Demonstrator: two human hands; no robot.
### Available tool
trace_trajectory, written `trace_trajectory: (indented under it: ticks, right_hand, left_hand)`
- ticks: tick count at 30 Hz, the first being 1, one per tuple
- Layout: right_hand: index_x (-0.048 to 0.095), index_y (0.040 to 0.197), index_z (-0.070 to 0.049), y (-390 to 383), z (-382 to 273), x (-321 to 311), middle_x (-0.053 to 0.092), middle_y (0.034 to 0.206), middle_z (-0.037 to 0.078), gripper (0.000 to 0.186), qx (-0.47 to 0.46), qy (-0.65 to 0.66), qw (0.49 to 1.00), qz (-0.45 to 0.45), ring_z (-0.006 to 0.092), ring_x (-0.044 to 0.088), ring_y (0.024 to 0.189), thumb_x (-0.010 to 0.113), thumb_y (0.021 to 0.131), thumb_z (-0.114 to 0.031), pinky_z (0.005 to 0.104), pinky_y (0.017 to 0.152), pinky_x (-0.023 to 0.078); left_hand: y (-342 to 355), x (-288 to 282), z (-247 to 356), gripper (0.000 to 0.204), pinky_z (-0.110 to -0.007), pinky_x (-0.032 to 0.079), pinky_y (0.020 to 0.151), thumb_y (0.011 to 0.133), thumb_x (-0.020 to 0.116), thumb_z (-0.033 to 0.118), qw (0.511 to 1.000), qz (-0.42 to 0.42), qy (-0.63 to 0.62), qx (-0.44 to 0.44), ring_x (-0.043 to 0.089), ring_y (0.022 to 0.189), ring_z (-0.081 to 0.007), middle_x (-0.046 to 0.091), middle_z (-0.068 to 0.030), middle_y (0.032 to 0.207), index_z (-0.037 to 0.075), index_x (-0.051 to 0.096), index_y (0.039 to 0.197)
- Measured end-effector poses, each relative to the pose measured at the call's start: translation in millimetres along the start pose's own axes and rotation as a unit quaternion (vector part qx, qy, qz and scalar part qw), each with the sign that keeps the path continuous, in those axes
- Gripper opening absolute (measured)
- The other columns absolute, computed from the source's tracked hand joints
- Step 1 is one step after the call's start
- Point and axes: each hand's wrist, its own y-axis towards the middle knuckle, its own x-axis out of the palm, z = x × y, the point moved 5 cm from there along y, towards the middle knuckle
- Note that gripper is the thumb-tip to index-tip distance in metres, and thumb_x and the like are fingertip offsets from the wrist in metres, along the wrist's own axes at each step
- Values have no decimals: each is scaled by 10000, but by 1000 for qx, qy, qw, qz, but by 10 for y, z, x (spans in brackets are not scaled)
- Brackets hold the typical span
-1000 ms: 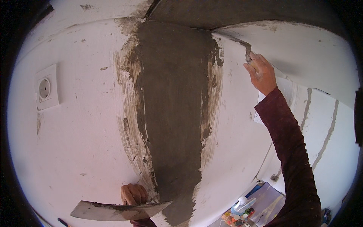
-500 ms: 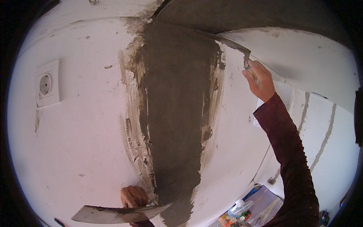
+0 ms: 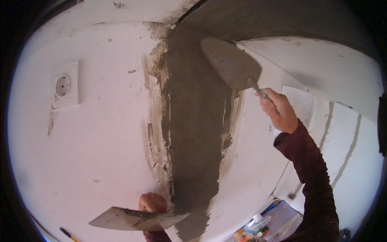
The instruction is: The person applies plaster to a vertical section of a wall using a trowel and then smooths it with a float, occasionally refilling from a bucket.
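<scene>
My right hand [image 3: 283,113] is wrapped round the handle of a pointing trowel [image 3: 234,64]. Its broad, mortar-coated blade lies over the top right part of a dark grey mortar band [image 3: 193,137] on the white wall; whether it touches I cannot tell. Low in front of the wall, my left hand [image 3: 152,202] is closed on a wide steel plastering trowel [image 3: 121,220], whose blade hides its handle and part of the hand. Some grey smears show on that blade. Ragged, pale brown smears [image 3: 155,133] run along both sides of the band.
A white wall socket [image 3: 62,86] is at the left. Dark mortar [image 3: 282,20] also covers the surface overhead, beside a white sloping edge [image 3: 306,52]. Bottles and small containers [image 3: 254,230] stand at lower right. A pen-like tool [image 3: 68,234] lies at lower left.
My right hand has come down and slightly right, and the pointing trowel has turned from edge-on to show its broad face. The view has shifted a little.
</scene>
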Motion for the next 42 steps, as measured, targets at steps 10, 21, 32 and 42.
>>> trace_trajectory:
  ticks: [10, 21, 32, 42]
  right_hand:
    - [550, 1013, 24, 479, -306, 112, 614, 795, 257, 277, -161, -23, 986, 37, 463, 606, 775, 484, 1025, -244, 512, 684, 450]
    - [577, 1022, 37, 573, 337, 64, 642, 843, 268, 340, -132, -67, 986, 81, 471, 631, 827, 445, 1029, -276, 546, 749, 486]
    - [544, 887, 0, -2149, 1092, 579, 541, 704, 243, 299, 215, 178, 958, 62, 453, 533, 633, 439, 1021, -246, 488, 575, 418]
    - [568, 863, 2, -4403, 1033, 1299, 586, 653, 203, 322, 388, 239, 887, -73, 409, 616, 617, 468, 1006, -268, 449, 560, 462]
  left_hand:
    - [-243, -132, -4, 387, -350, 457, 547, 856, 712, 405, 953, 285, 102, -18, 564, 533, -232, 619, -119, 657, 47, 614, 744]
    - [703, 991, 606, 381, -338, 524, 682, 785, 796, 345, 821, 258, 434, -268, 660, 669, -243, 703, -136, 779, 18, 714, 963]
    - [3222, 1650, 254, 353, -421, 553, 685, 848, 715, 414, 236, -173, 955, -46, 705, 771, -313, 734, -129, 920, 168, 751, 1099]
    - [3777, 1363, 106, 396, -414, 559, 707, 855, 703, 474, 153, -209, 965, -31, 705, 777, -301, 739, -121, 917, 206, 740, 1144]
